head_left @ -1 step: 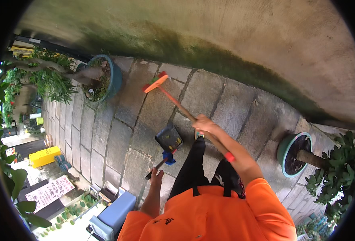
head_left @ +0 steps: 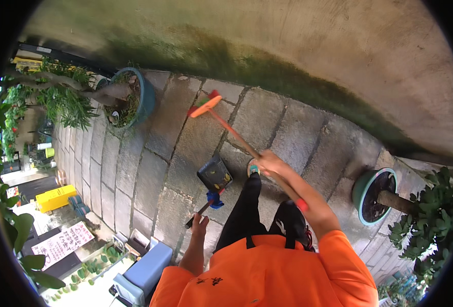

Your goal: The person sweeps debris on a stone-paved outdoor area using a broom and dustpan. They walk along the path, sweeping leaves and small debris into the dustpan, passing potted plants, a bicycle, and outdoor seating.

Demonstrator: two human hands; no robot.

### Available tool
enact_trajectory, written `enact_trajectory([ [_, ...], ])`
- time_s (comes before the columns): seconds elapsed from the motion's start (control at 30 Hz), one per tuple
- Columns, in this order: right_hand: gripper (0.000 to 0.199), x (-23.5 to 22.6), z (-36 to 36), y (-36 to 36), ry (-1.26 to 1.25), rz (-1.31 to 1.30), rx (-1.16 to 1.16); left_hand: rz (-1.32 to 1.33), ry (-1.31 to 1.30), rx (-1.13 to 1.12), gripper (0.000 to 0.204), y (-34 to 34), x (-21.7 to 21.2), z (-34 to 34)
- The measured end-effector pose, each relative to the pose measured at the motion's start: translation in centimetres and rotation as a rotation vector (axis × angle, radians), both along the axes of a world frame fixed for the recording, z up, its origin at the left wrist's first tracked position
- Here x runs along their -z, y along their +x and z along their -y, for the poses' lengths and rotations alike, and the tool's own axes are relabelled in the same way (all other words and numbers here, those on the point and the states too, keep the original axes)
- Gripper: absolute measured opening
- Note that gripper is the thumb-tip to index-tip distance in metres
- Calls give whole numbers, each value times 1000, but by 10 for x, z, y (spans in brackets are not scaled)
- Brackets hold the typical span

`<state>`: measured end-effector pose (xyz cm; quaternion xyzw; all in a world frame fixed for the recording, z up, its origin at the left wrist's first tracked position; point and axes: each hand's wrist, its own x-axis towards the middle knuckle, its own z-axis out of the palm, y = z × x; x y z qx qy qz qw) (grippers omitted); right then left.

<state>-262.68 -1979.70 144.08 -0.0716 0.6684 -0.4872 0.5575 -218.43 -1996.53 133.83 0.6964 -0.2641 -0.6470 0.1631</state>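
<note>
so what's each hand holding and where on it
The right hand grips the orange broom partway along its long handle. The left hand holds the dark dustpan by the end of its upright handle.

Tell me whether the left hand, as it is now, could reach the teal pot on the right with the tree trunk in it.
Probably not. The left hand grips the dustpan handle on the person's left, while the teal pot sits on the far right, beyond the right arm and broom.
</note>
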Motion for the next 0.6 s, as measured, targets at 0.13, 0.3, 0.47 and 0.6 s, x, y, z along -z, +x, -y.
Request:
enact_trajectory([
  [0.13, 16, -46, -141, 42, 231, 186, 90, -50, 9, -84, 46, 25, -6, -5],
  [0.3, 14, -127, -252, 78, 412, 95, 77, 50, 126, -173, 39, -5, -16, -13],
  [0.47, 12, -131, -257, 70, 299, 81, 36, 55, 207, 345, 35, -78, 1, -73],
  [0.6, 27, -108, -197, 74, 152, 80, -34, -294, 451, 570, 61, -253, -60, -118],
])
